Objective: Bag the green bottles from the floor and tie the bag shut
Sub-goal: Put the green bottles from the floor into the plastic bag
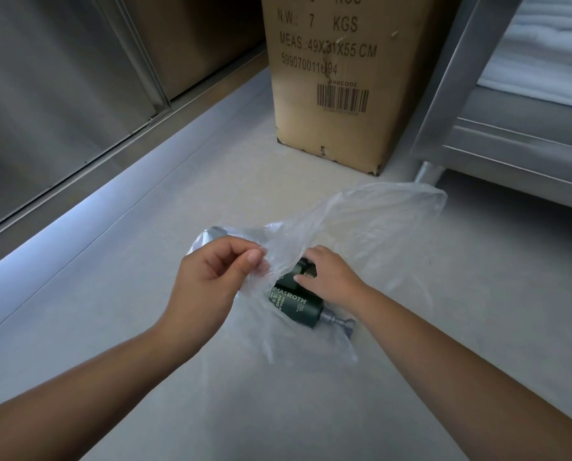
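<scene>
A clear plastic bag [371, 224] lies crumpled on the pale floor in the middle of the head view. My left hand [211, 277] pinches the bag's near edge between thumb and fingers and lifts it. A dark green pump bottle [297, 309] with white lettering and a grey pump head lies on its side under the plastic. A second green bottle [294, 269] sits just behind it, and my right hand [331, 277] is closed around it inside the bag's mouth.
A tall cardboard box [331, 88] stands on the floor behind the bag. A stainless steel cabinet [55, 94] runs along the left. A metal shelf unit [510, 134] with a leg near the bag stands at the right.
</scene>
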A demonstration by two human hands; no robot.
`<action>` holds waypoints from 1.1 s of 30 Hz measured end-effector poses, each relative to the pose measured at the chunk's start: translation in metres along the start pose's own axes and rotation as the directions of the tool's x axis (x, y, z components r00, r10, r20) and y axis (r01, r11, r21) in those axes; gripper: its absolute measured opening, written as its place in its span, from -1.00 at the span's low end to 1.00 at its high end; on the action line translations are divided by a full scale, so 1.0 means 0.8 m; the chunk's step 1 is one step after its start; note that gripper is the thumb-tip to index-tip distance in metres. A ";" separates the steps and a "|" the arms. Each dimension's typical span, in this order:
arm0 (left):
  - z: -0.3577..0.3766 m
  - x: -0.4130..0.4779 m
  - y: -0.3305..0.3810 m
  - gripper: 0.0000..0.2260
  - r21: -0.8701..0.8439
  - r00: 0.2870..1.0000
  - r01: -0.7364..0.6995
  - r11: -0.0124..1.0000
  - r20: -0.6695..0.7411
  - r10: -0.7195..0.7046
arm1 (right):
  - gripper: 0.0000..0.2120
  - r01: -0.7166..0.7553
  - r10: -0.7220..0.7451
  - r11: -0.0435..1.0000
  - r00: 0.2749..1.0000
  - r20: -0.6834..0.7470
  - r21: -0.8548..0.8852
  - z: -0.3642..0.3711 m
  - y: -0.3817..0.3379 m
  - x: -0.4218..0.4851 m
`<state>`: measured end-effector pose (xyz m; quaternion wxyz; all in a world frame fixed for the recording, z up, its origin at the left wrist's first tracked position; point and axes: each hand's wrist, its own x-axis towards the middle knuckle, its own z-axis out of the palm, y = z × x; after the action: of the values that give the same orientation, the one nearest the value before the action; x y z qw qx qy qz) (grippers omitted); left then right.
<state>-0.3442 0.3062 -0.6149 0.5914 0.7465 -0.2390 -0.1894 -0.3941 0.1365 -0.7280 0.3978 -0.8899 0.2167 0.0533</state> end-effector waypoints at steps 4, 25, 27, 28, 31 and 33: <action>0.011 -0.003 -0.004 -0.81 0.031 1.000 0.006 0.999 0.029 -0.006 | -0.67 0.093 -0.090 0.995 0.994 -0.065 0.043 -0.014 0.011 -0.039; 0.047 -0.001 -0.019 -0.83 0.078 0.998 -0.017 0.997 0.063 0.012 | -0.87 -0.312 0.446 0.816 0.876 -0.186 0.486 0.001 0.151 -0.132; 0.046 -0.002 -0.019 -0.83 0.077 0.998 -0.020 0.997 0.063 0.015 | -0.82 -0.333 0.486 0.773 0.858 -0.166 0.541 0.015 0.150 -0.127; 0.046 -0.001 -0.019 -0.83 0.076 0.998 -0.023 0.997 0.062 0.018 | -0.79 -0.344 0.505 0.752 0.849 -0.155 0.563 0.021 0.150 -0.124; 0.046 0.000 -0.018 -0.83 0.066 0.998 -0.023 0.998 0.055 0.020 | -0.73 -0.365 0.540 0.699 0.833 -0.119 0.615 0.036 0.147 -0.113; 0.047 0.001 -0.018 -0.83 0.064 0.998 -0.022 0.998 0.053 0.018 | -0.73 -0.365 0.547 0.670 0.831 -0.097 0.647 0.044 0.146 -0.105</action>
<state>-0.3633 0.2787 -0.6378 0.5626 0.7575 -0.2676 -0.1951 -0.5168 0.1222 -0.8090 0.5978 -0.6294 0.4942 -0.0477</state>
